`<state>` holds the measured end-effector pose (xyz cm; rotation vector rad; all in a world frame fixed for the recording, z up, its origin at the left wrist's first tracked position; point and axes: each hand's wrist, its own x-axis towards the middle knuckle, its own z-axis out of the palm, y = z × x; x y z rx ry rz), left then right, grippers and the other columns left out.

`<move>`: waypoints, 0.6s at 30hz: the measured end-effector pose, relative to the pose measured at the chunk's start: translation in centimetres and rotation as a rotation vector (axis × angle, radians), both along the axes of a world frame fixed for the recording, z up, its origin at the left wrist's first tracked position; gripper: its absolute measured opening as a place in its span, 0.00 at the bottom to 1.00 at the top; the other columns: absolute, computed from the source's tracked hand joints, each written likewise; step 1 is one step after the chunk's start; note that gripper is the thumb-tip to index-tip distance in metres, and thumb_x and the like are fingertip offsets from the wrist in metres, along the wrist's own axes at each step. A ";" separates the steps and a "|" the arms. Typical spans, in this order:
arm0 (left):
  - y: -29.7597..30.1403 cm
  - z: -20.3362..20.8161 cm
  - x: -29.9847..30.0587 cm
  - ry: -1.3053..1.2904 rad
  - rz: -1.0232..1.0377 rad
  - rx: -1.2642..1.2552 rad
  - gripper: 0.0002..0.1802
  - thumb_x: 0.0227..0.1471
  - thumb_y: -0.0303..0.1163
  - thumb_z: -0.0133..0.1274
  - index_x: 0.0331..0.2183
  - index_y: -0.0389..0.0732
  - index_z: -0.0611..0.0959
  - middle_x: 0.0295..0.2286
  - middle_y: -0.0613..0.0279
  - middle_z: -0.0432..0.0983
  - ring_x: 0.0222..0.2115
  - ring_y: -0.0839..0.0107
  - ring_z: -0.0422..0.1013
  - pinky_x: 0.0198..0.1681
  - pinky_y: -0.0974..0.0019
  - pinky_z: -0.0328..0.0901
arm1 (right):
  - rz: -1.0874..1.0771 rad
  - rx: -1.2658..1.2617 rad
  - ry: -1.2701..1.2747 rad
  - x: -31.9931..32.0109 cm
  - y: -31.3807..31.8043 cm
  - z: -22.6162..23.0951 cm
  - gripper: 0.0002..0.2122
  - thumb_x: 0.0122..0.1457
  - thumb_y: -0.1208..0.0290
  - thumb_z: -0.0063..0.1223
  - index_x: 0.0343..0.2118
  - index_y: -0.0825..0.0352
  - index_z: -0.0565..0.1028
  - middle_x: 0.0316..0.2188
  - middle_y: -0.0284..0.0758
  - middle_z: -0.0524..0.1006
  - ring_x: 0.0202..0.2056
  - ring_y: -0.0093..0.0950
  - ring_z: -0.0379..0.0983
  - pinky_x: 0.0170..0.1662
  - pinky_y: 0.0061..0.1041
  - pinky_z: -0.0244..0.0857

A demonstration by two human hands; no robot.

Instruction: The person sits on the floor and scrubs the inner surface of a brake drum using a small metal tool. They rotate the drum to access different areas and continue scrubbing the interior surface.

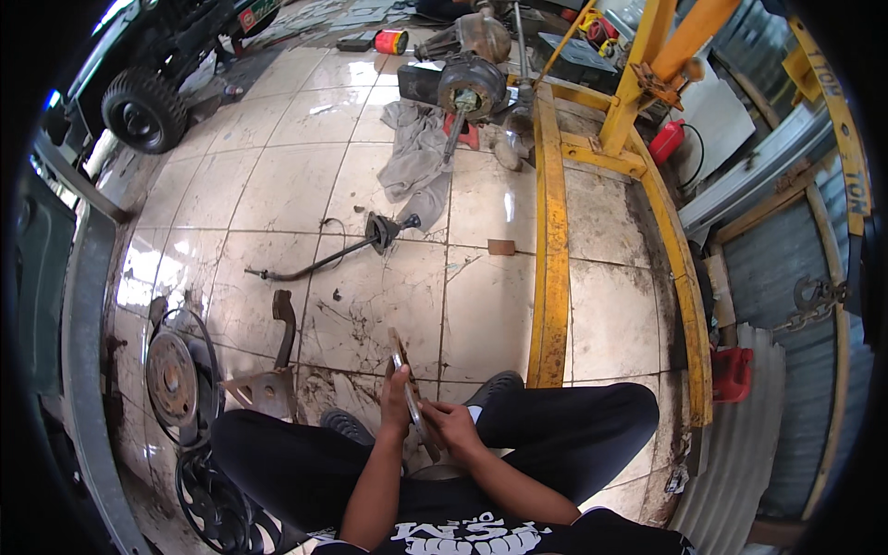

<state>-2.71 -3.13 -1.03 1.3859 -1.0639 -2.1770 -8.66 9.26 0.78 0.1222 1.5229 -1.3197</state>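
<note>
Between my knees, a thin round metal plate [401, 356] with a brownish worn face stands nearly edge-on. My left hand [395, 400] grips its left side, fingers closed. My right hand [450, 429] is closed at its right face, lower down; some of its fingertips are hidden. The edge-on angle conceals most of the plate's face. Left of my left leg lies a rusty round disc [173, 377] with a thin dark hoop around it. A curved pedal-like lever [284, 326] and a flat rusty bracket [262, 392] are beside that disc.
Ahead on the dirty tiles lie a long rod with a dark boot [380, 233], a small brown piece [501, 247] and a grey rag [407, 153]. An axle housing [467, 83] sits beyond. A yellow steel frame [549, 277] flanks my right; a black fan [215, 499] lies lower left.
</note>
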 end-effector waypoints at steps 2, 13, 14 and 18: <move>-0.5 -0.3 -0.4 0.000 -0.007 -0.018 0.26 0.57 0.57 0.54 0.43 0.44 0.77 0.24 0.66 0.67 0.21 0.73 0.68 0.23 0.69 0.64 | 0.040 -0.003 0.031 -0.7 -0.8 -0.3 0.21 0.63 0.59 0.65 0.48 0.74 0.81 0.34 0.32 0.82 0.30 0.18 0.75 0.33 0.18 0.67; -2.0 -1.6 -0.6 -0.030 -0.065 -0.121 0.28 0.56 0.60 0.52 0.37 0.42 0.78 0.25 0.63 0.72 0.24 0.71 0.71 0.28 0.67 0.67 | -0.038 -0.027 0.068 0.7 -1.2 -0.3 0.18 0.65 0.61 0.62 0.48 0.73 0.81 0.32 0.30 0.81 0.30 0.18 0.74 0.31 0.19 0.67; -1.8 -1.6 -0.3 -0.061 -0.037 -0.140 0.28 0.56 0.60 0.52 0.37 0.41 0.78 0.26 0.62 0.72 0.26 0.71 0.71 0.31 0.66 0.67 | -0.028 -0.024 0.077 0.7 -1.5 0.4 0.18 0.65 0.61 0.62 0.48 0.73 0.81 0.33 0.31 0.81 0.31 0.18 0.74 0.32 0.19 0.68; -1.1 -0.8 -0.1 -0.124 -0.045 -0.268 0.39 0.54 0.60 0.53 0.55 0.38 0.77 0.42 0.50 0.77 0.44 0.60 0.73 0.50 0.61 0.65 | -0.048 0.006 0.116 1.6 -0.4 -0.1 0.17 0.66 0.63 0.62 0.48 0.74 0.81 0.37 0.34 0.82 0.36 0.20 0.76 0.39 0.20 0.69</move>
